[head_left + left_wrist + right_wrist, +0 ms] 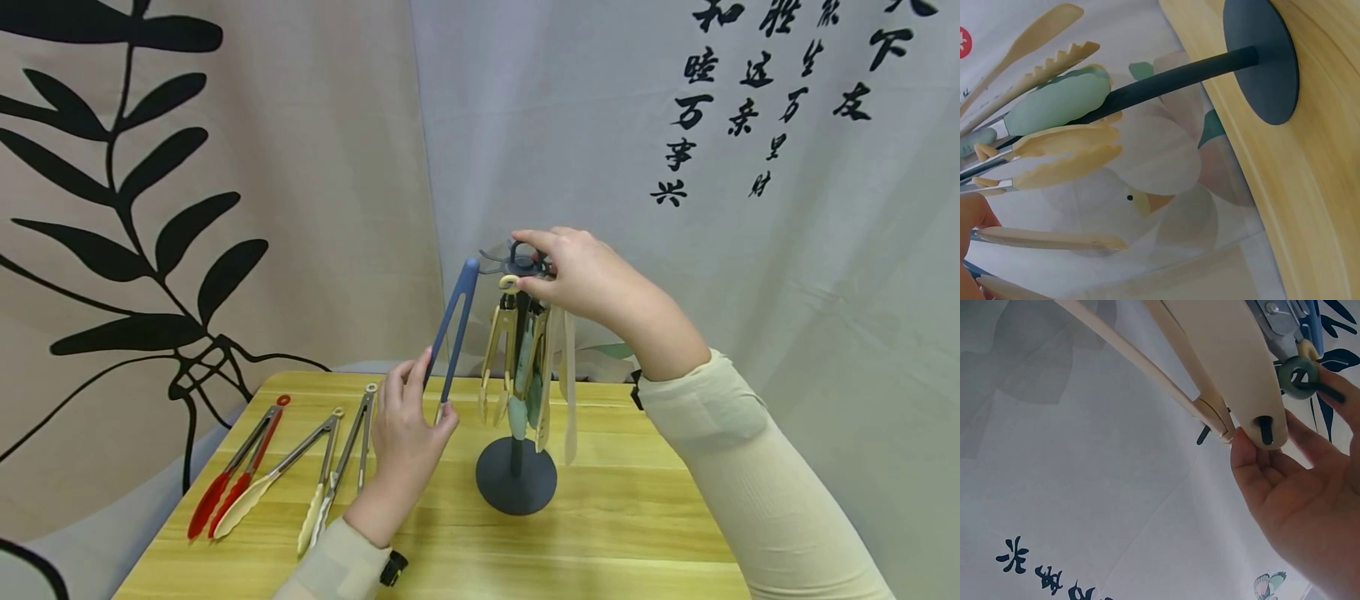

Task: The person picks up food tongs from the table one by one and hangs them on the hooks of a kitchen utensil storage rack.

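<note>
My left hand [411, 429] grips blue tongs [467, 292] by their lower part, with the hinged end up, just left of a dark utensil stand [516, 479]. In the left wrist view their pale tips [1054, 239] stick out past my fingers. My right hand [588, 271] holds the top of the stand around its ring and hooks. From those hooks hang pale yellow tongs [504, 329], tongs with green heads [1060, 100] and beige tongs [1229, 375]. In the right wrist view my fingertips are right at the hook end of the beige tongs.
On the left of the wooden table [615, 517] lie red-tipped tongs [243, 471], cream-tipped tongs [281, 467] and metal tongs [347, 454], partly behind my left hand. Behind the table hangs a printed curtain [337, 167].
</note>
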Demonstrator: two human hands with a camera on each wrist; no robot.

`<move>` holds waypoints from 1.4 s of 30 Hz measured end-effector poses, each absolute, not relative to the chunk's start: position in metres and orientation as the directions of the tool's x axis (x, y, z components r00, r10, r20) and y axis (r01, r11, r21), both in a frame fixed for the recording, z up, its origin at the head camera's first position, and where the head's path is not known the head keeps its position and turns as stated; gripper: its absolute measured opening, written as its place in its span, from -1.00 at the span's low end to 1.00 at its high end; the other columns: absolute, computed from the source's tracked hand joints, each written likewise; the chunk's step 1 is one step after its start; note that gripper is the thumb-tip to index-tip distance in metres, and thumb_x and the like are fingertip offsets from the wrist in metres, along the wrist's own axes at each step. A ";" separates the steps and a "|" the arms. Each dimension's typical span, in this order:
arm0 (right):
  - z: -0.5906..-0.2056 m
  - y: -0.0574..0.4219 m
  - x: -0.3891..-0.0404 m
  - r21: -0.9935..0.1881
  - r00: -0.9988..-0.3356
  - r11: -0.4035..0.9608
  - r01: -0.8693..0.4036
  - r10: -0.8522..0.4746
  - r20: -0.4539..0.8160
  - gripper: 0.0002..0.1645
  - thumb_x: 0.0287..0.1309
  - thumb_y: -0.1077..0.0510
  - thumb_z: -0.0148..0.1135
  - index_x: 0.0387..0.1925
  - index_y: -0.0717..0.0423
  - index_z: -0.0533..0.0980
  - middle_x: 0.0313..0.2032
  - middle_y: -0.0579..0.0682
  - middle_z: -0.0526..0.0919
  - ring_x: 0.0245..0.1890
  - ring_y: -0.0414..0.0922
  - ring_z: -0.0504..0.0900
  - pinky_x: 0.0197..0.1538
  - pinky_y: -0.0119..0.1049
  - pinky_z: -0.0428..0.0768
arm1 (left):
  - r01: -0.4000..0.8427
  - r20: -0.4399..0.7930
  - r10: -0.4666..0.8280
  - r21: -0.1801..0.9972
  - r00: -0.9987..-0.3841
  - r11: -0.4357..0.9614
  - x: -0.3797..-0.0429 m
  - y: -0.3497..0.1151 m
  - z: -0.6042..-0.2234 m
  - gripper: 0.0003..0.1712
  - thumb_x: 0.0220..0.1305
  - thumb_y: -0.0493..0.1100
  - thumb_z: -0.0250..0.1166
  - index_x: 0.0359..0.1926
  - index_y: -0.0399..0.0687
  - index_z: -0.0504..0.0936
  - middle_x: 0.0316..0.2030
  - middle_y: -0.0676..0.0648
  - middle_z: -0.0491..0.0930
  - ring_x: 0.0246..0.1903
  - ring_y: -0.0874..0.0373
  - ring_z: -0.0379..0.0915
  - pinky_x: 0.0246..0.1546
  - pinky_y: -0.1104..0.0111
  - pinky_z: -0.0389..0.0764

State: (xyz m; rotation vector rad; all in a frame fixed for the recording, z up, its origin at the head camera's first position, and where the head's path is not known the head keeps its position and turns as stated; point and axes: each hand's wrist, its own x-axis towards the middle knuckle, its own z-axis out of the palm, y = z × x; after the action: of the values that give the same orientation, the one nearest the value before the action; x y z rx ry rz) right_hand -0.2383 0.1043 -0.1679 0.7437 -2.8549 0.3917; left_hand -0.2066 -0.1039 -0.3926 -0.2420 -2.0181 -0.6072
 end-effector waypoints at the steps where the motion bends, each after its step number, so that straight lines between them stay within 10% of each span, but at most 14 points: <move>1: -0.168 0.104 -0.238 -0.210 -0.863 0.842 -0.497 -0.454 0.223 -0.21 0.21 -0.04 0.20 0.42 -0.13 0.15 0.11 0.07 0.47 -0.06 -0.04 0.50 -0.04 -0.11 0.49 | 0.406 0.862 -0.078 0.314 -0.502 0.858 -0.207 -0.104 -0.393 -0.09 -0.24 -0.31 0.45 0.28 -0.03 0.40 -0.05 -0.19 0.43 -0.24 -0.01 0.38 -0.65 0.36 0.34; 42: -0.170 0.101 -0.236 -0.202 -0.863 0.847 -0.491 -0.443 0.242 -0.25 0.22 -0.05 0.18 0.40 -0.10 0.19 0.14 0.08 0.46 0.06 0.00 0.47 0.05 -0.04 0.48 | 0.382 0.893 0.008 0.184 -0.449 0.906 -0.214 -0.094 -0.395 -0.07 -0.22 -0.31 0.49 0.29 -0.08 0.36 -0.06 -0.23 0.44 -0.28 -0.04 0.39 -0.63 0.33 0.40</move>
State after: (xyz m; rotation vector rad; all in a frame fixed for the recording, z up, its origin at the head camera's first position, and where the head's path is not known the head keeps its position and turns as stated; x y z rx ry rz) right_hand -0.2357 0.1013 -0.1704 0.7243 -2.8386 0.3847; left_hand -0.2136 -0.0944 -0.3949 -0.2825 -2.0009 -0.4399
